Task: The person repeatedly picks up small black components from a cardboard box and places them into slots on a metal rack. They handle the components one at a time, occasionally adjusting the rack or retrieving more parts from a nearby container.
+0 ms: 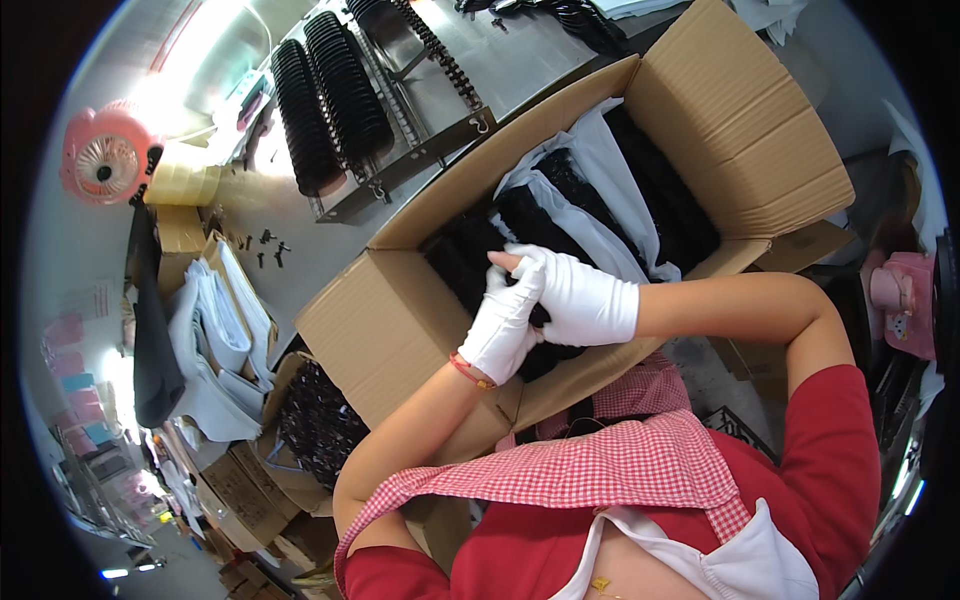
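Observation:
My left hand (pixel 506 322), in a white glove with a red band at the wrist, meets my right hand (pixel 585 295), gloved the same way, over an open cardboard box (pixel 375 310). The fingers of both are closed and pressed together, and one bare fingertip pokes out. A bit of black shows between the palms; what they hold, if anything, I cannot make out. Rows of small black parts (pixel 665 185) fill the box below, with white sheets (pixel 625 190) between them. My hands hide part of the nearer rows.
Beyond the box, a metal table carries a rack with stacked black parts (pixel 345 95) and a few loose black pieces (pixel 268 240). A pink fan (pixel 108 155) and a yellow tape roll (pixel 185 172) stand at the left. Nearer is a bag of dark parts (pixel 318 420).

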Action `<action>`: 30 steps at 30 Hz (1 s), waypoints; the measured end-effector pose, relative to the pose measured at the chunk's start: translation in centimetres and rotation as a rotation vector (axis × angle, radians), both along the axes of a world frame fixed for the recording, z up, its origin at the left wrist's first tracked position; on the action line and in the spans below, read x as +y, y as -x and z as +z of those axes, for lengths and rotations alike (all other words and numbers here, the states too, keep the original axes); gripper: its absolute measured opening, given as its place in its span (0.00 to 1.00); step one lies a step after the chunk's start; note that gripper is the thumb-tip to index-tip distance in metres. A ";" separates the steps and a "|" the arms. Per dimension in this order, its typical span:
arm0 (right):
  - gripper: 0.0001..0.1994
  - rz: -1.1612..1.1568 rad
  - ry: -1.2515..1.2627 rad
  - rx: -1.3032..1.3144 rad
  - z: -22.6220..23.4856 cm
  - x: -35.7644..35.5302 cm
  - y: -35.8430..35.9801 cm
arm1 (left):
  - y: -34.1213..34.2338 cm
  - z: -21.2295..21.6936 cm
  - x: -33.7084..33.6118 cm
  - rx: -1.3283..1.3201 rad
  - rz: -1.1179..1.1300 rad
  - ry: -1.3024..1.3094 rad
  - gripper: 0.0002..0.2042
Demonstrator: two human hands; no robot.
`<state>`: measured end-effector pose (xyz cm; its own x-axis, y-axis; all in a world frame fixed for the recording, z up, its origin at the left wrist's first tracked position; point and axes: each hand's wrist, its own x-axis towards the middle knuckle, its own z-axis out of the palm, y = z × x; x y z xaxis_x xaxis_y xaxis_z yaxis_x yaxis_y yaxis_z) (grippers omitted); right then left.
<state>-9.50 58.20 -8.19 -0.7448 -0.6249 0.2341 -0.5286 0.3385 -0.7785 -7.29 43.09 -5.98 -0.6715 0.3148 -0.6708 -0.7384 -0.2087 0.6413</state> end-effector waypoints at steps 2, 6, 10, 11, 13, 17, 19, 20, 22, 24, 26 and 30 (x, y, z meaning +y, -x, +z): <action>0.45 0.193 -0.133 -0.291 1.3 2.3 0.1 | -0.6 -0.7 0.1 -0.116 -0.043 -0.170 0.32; 0.19 0.259 -0.270 -0.265 3.0 4.6 1.9 | 0.1 0.6 0.6 0.082 -0.502 0.119 0.21; 0.17 0.362 -0.260 -0.274 3.6 4.4 2.9 | 0.0 -1.5 0.4 0.139 -0.490 0.068 0.21; 0.18 0.328 -0.254 -0.376 4.7 4.4 4.1 | 0.0 -2.0 -0.3 0.097 -0.311 -0.084 0.25; 0.18 0.098 -0.086 -0.380 1.3 5.6 6.1 | 0.5 -2.6 -1.4 0.312 -0.215 0.147 0.30; 0.17 -0.354 0.369 -0.655 -4.0 5.1 9.3 | 3.8 -3.2 -1.1 0.982 -0.785 1.464 0.28; 0.16 -0.351 0.219 -0.374 -5.9 3.1 9.8 | 5.6 -5.5 -1.2 0.882 -0.908 1.575 0.27; 0.16 -0.357 0.146 -0.229 -5.9 1.9 9.9 | 6.6 -5.9 -1.0 0.823 -0.971 1.620 0.26; 0.16 -0.375 0.137 -0.111 -6.4 -0.4 9.6 | 8.3 -6.4 -1.2 0.729 -0.993 1.573 0.26; 0.15 -0.397 0.145 0.164 -8.6 -1.4 10.2 | 8.8 -6.4 -1.3 0.729 -0.995 1.550 0.25; 0.14 -0.430 0.038 0.163 -8.8 -2.0 10.3 | 8.9 -6.7 -1.6 0.800 -0.962 1.554 0.22; 0.14 -0.424 -0.112 0.333 -8.8 -2.2 10.3 | 9.7 -7.2 -1.2 0.758 -0.982 1.508 0.25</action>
